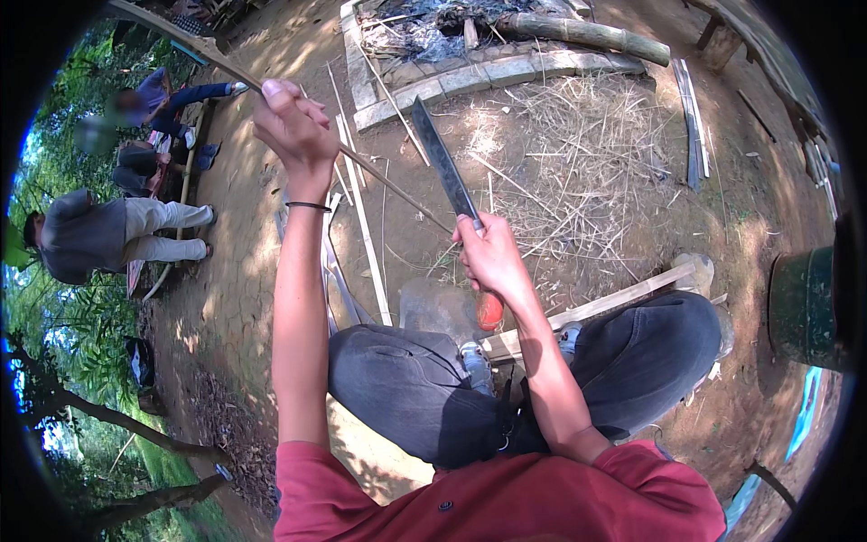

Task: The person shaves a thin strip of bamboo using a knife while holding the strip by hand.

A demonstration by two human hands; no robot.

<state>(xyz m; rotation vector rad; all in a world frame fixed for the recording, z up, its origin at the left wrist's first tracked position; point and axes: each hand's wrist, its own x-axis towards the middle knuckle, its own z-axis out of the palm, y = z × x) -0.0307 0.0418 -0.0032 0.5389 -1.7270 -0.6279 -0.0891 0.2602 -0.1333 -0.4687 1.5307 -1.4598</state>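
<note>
My left hand [293, 126] is raised ahead of me with its fingers closed round a long, thin bamboo strip [393, 185]. The strip slants from the far left down toward my right hand [492, 251]. That hand grips a machete [442, 158], its dark blade pointing away from me and a little left. An orange-red handle end [489, 311] shows below my fist. The strip's near end lies beside the base of the blade; whether they touch I cannot tell.
Past my knees lies a pile of pale shavings [587, 167]. A brick-edged fire pit [488, 74] holds ash and a thick bamboo pole [587, 33]. Loose strips [370, 244] lie at left. A plank [623, 294] rests near my feet. A green barrel [802, 303] stands right; people [86, 230] are at left.
</note>
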